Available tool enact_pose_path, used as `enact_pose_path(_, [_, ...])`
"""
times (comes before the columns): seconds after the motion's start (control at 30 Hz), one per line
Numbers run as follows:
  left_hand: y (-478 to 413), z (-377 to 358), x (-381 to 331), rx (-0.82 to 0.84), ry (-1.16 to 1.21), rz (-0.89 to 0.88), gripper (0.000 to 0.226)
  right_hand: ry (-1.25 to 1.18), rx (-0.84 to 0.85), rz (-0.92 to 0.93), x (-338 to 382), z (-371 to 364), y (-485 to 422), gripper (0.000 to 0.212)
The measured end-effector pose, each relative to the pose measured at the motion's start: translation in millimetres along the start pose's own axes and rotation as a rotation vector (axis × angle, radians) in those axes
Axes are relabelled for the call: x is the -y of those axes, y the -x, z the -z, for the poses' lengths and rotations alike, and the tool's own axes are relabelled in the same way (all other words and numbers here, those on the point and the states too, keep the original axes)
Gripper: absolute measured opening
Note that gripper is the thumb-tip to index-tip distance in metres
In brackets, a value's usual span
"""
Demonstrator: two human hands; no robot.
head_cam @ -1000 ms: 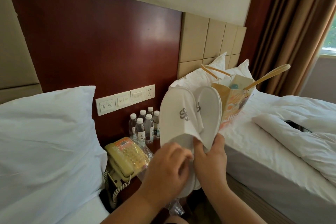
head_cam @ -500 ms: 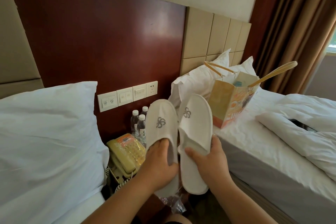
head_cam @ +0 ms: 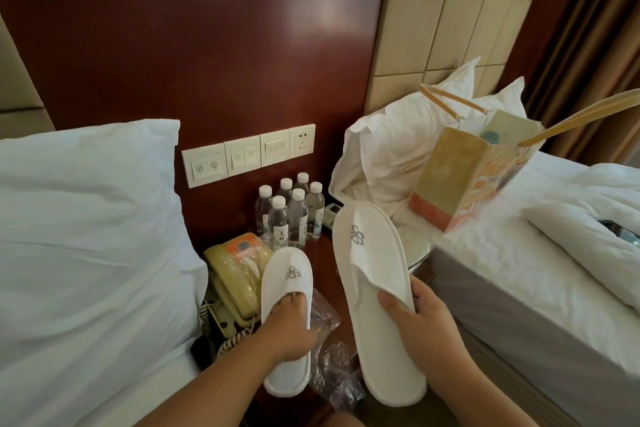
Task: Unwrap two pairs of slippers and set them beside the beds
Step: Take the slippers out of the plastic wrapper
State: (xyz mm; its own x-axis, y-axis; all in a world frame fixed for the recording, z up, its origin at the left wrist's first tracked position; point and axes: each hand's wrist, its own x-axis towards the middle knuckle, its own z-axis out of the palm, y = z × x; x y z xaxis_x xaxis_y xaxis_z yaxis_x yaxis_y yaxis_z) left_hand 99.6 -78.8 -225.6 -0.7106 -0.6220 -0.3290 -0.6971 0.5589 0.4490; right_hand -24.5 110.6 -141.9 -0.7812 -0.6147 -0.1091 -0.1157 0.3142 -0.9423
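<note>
Between two beds, left hand (head_cam: 289, 329) has its fingers inside one white slipper (head_cam: 286, 291); right hand (head_cam: 420, 317) grips the other slipper (head_cam: 375, 295). Paper bag (head_cam: 464, 184) contents are unclear.

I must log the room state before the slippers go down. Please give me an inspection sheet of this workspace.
Surface: dark nightstand between two beds, crowded.
Job's things: left slipper and right slipper, both unwrapped, one in each hand, apart from each other, not yet set down.
Clutter: clear plastic wrapper crumpled below the slippers; six water bottles; yellow telephone; paper bag on the right bed.
Grips: left hand has fingers tucked inside its slipper; right hand pinches its slipper at the opening.
Cables: coiled phone cord by the telephone.
Surroundings: pillow on the left bed, wall switch panel, curtain.
</note>
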Motion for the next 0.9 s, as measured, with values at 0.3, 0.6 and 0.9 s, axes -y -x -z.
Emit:
enact_pose_path(0.3, [-12.6, -1.1, 32.9, -0.072, -0.076, -0.085, 0.009, 0.037, 0.198, -0.102, -18.7, -61.3, -52.0, 0.03])
enact_pose_path(0.6, [1.4, 70.6, 67.4, -0.068, 0.049, -0.009, 0.012, 0.034, 0.305, -0.168, -38.0, -125.5, -79.8, 0.04])
enact_pose_path(0.9, [0.3, 93.0, 46.0, -0.395, 0.073, -0.092, 0.018, 0.387, 0.341, -0.125, -55.4, -155.1, -78.9, 0.067])
